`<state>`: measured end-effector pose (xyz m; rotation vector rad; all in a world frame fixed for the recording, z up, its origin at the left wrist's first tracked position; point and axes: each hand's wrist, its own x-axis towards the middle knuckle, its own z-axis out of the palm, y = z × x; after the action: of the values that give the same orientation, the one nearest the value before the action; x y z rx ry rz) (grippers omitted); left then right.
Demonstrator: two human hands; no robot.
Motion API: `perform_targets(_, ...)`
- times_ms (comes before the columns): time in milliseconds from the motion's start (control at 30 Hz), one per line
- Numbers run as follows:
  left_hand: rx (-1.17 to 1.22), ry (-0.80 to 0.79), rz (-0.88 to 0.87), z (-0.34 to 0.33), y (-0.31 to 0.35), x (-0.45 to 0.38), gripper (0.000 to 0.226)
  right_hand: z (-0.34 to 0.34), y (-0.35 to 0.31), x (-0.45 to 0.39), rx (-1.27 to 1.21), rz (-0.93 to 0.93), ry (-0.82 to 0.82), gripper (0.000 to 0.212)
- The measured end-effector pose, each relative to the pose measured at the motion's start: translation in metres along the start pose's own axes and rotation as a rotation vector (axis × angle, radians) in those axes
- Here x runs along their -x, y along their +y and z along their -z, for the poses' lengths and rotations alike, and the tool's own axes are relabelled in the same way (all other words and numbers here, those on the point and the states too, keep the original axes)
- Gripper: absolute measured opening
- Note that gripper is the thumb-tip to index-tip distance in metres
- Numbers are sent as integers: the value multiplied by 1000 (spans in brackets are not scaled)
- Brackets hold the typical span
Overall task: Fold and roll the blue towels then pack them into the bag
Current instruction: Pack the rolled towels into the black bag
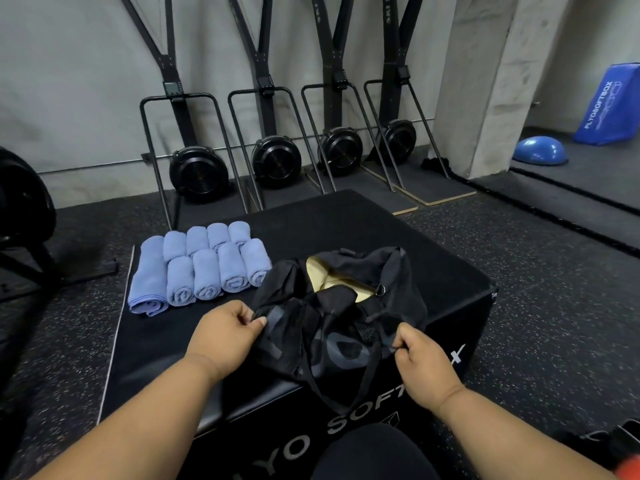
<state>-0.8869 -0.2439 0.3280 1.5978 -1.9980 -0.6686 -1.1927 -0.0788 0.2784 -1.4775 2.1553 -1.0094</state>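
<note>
On top of the black plyo soft box (pixel 398 237) the black duffel bag (pixel 339 306) sits slumped, its mouth partly open so that the tan lining shows at the far side. The left hand (pixel 227 332) pinches the bag's fabric at its left near edge, and the right hand (pixel 420 351) is curled round a strap or fold at the right near edge; neither holds a towel. The rolled blue towels (pixel 207 268) lie in two rows just left of the bag, with a longer, looser roll (pixel 147 277) at the row's far left. The bag's soft sides look the likeliest trouble: if the opening is not spread wide, it may sag shut as a roll goes in, snagging the roll and unwinding it. The bag also lies close to the box's near edge, so a hard pull could drag it off. The looser roll may come undone when lifted.
</note>
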Motion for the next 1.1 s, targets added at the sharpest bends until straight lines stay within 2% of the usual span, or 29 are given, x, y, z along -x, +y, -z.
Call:
perform_targets(167,111,38,22,22,-31,46,37,-16,-20,-1,-100,-52,-14,23)
perform_targets(400,240,134,46,44,-56,67,33,-27,-50,5,-82,-30,-16,23)
perform_targets(700,208,315,208,95,-114,85,33,-64,-100,10,-82,14,-153,19)
perform_targets(933,177,326,291,109,-138,101,33,-88,-125,11,-10,37,-194,18)
perform_targets(1100,186,277,306,106,-132,93,32,-89,-129,15,71,59,-121,8)
